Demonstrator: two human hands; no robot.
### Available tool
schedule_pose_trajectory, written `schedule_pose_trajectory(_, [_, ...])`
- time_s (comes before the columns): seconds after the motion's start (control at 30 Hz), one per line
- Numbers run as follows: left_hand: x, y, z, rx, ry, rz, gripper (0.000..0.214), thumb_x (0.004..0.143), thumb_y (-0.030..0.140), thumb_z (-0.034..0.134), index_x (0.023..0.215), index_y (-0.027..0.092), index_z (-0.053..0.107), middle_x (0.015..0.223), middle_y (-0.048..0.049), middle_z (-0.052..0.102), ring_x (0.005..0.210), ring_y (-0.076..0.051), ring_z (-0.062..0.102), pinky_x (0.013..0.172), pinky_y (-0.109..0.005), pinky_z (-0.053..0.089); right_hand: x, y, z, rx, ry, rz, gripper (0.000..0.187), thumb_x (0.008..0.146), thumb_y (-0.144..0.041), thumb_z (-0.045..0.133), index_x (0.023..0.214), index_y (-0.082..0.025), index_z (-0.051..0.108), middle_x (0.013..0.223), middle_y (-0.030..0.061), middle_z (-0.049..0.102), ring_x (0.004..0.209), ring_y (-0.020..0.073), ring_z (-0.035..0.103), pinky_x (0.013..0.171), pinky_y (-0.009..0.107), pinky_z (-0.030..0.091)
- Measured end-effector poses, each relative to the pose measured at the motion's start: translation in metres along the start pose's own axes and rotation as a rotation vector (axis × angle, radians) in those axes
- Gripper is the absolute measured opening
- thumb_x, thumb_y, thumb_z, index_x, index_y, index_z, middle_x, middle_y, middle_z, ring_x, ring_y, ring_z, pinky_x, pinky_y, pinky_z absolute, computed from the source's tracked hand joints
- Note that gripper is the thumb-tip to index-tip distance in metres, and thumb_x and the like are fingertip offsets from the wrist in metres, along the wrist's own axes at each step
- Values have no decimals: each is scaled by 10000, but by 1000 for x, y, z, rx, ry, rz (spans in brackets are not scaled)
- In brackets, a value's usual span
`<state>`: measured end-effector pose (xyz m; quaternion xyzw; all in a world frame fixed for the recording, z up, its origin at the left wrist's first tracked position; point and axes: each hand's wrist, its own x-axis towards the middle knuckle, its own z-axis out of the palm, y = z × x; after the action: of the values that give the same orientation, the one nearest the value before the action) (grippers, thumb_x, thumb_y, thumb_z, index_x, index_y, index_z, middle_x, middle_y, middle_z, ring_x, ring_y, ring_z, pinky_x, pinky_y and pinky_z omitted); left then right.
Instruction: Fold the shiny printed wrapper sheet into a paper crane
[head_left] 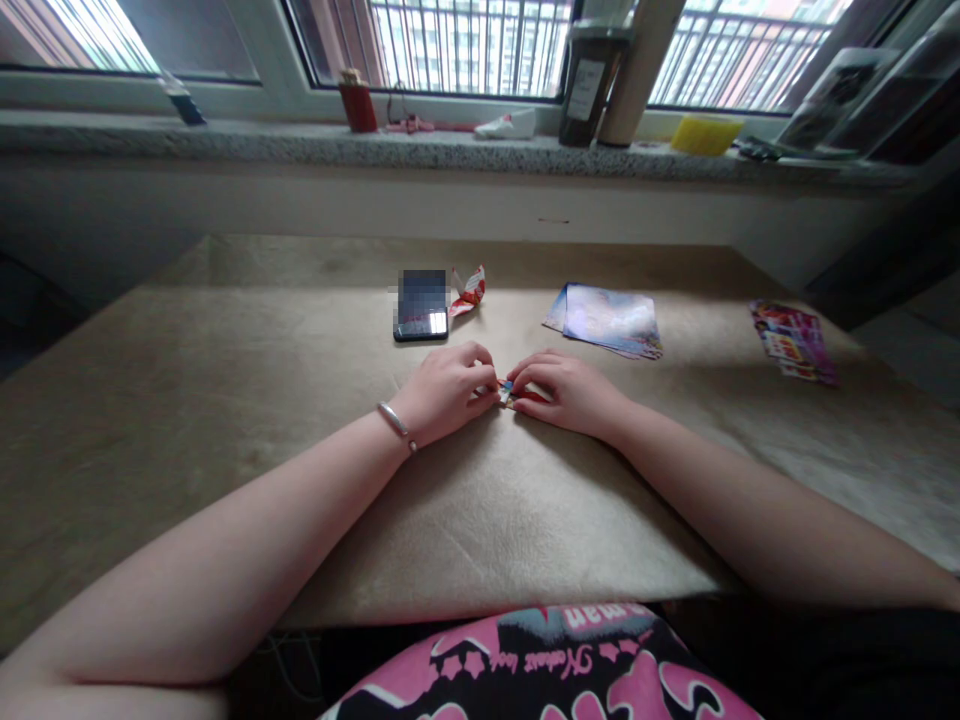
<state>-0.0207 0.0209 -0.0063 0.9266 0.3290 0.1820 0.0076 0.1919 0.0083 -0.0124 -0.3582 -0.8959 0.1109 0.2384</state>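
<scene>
My left hand [448,388] and my right hand [568,390] meet at the middle of the table [187,400], fingers curled. Between their fingertips sits a small folded piece of coloured paper [508,392], pinched from both sides and mostly hidden by the fingers. A silver bangle [396,422] circles my left wrist. Both forearms rest on the tan table surface.
A dark phone [421,304] lies beyond my hands, with a folded red-and-white paper shape [468,291] beside it. A stack of bluish printed sheets [609,319] lies to the right and a pink printed sheet [793,341] further right. The windowsill [420,150] holds a red cup, a dark jar and a yellow box.
</scene>
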Motion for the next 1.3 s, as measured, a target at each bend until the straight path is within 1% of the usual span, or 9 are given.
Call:
schedule_pose_trajectory(0.1, [0,0,1,-6,-28,-28,190,835,329,554,867,165,645,910,-64,626,825,-171,553,754,-298,426,0,-1,1,-27,1,35,133,782,-323,622,854,-213,643,960,44,684,931,184,589,866,349,450])
schedule_pose_trajectory(0.23, [1,1,2,-21,-43,-46,217,837,331,554,955,178,654,904,-64,632,834,-176,551,765,-304,427,1,-3,4,-78,30,105,227,764,-360,638,932,-208,644,985,68,676,971,212,577,871,378,450])
schedule_pose_trajectory(0.3, [1,2,2,-19,-44,-43,230,843,326,544,982,186,661,905,-67,628,829,-175,545,769,-308,426,1,-5,5,-91,39,119,221,763,-353,635,929,-210,655,1018,68,669,989,218,570,883,384,447])
schedule_pose_trajectory(0.47, [1,4,1,-4,-51,-89,235,834,350,545,956,190,668,923,-68,623,861,-191,534,806,-341,414,1,-11,8,-101,48,162,186,764,-305,616,907,-191,654,1031,76,663,982,215,571,889,372,451])
schedule_pose_trajectory(0.63, [1,2,2,-72,-59,-133,237,806,381,577,940,206,662,974,-53,616,925,-194,525,884,-366,390,1,-13,12,-52,71,193,168,748,-285,625,883,-187,641,1010,83,657,974,212,570,890,373,452])
schedule_pose_trajectory(0.8, [2,1,3,-98,-59,-146,221,785,363,598,916,193,652,914,-56,591,907,-197,517,852,-353,412,1,-11,13,-45,68,189,205,739,-321,640,898,-193,622,1020,85,641,985,220,559,894,386,442])
schedule_pose_trajectory(1.0, [0,0,1,-150,-54,-92,223,804,362,592,923,175,613,965,-64,578,907,-186,522,818,-319,427,1,-11,13,-9,35,192,231,746,-306,634,940,-190,584,975,80,626,971,217,547,874,365,442])
schedule_pose_trajectory(1.17, [0,-1,3,-145,-53,-71,182,822,304,582,947,171,589,949,-57,607,906,-178,540,814,-305,428,0,-11,11,-31,53,194,210,749,-290,633,922,-190,565,900,66,616,885,204,547,787,336,453])
schedule_pose_trajectory(1.3, [0,-3,4,-133,-42,-42,155,834,299,571,922,173,592,929,-53,616,873,-169,549,794,-296,430,0,-11,11,-30,82,183,205,750,-295,642,909,-195,559,867,51,612,846,191,541,752,318,444])
